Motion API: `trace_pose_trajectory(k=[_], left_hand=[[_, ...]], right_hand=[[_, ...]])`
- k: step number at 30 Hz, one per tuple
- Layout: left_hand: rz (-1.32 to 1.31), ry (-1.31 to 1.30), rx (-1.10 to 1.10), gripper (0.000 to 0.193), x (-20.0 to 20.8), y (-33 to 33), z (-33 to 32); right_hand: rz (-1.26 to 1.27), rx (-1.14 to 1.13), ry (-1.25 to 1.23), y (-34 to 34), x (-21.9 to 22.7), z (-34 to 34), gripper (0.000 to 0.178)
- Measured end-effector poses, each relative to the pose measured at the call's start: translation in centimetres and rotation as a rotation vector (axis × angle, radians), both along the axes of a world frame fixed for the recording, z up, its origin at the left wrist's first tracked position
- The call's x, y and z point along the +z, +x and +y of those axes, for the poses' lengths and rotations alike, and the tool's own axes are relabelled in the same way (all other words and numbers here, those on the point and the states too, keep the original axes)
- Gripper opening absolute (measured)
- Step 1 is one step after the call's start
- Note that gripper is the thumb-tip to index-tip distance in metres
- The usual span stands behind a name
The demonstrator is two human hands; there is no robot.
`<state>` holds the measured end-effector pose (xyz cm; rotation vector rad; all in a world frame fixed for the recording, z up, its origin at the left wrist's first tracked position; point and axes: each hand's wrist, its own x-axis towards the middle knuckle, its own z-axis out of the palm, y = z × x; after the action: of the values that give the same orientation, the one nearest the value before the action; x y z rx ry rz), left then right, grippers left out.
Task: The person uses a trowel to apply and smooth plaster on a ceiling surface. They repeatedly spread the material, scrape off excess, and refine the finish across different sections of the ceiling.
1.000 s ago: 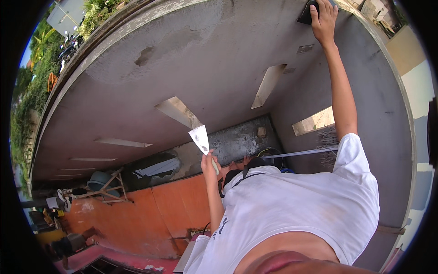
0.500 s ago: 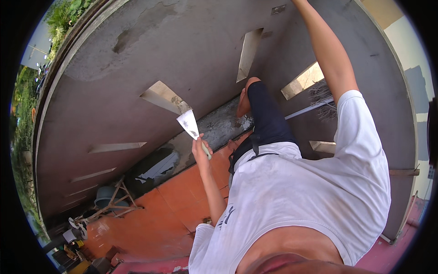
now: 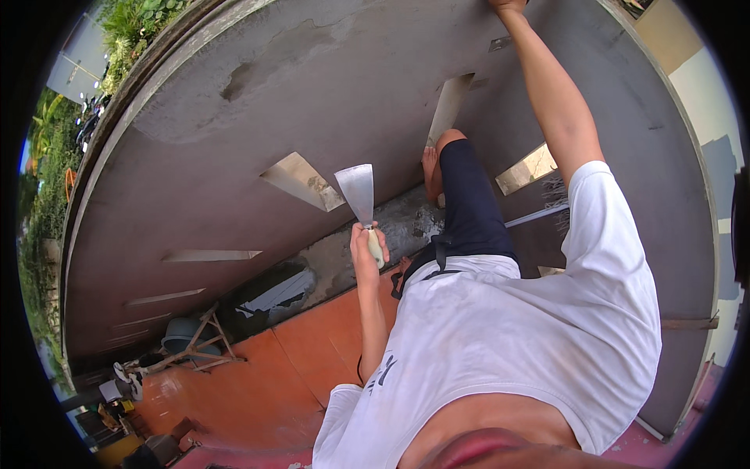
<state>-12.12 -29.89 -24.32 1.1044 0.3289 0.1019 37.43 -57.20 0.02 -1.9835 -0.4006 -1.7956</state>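
Left hand (image 3: 368,248) holding a scraper (image 3: 357,192) in front of a grey wall (image 3: 203,187).
The scraper is at the middle of the frame, its pale handle wrapped in the left hand's fingers and its flared blade pointing up, just right of a slanted opening (image 3: 301,181). The right hand (image 3: 509,5) is at the top edge, mostly cut off, so I cannot tell whether it holds anything; its arm stretches up through the upper right. A bent leg in dark shorts (image 3: 475,207) is right of centre. At lower left, a tub (image 3: 180,334) and a wooden stand (image 3: 211,344) are by the orange floor (image 3: 250,391).
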Motion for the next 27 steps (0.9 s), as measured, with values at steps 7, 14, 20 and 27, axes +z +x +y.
trace_pose_trajectory(k=[7, 14, 20, 27], left_hand=[[-0.062, 0.127, 0.05, 0.032, 2.1, 2.4, 4.2], [-0.063, 0.144, 0.353, 0.031, 1.0, -2.5, 10.6], [0.069, 0.019, 0.835, 0.032, -2.5, -9.9, 11.3], [0.19, 0.053, 0.942, 0.036, -3.6, -12.2, 8.3]], right_hand=[[-0.137, 0.05, 0.007, 1.2, -2.6, 1.8, 0.033], [-0.058, 0.169, 0.0, 3.2, -3.4, 3.8, 0.036], [0.071, 0.239, -0.077, 4.2, -1.3, 2.7, 0.038], [0.098, 0.268, -0.132, 3.5, 0.0, 0.6, 0.041]])
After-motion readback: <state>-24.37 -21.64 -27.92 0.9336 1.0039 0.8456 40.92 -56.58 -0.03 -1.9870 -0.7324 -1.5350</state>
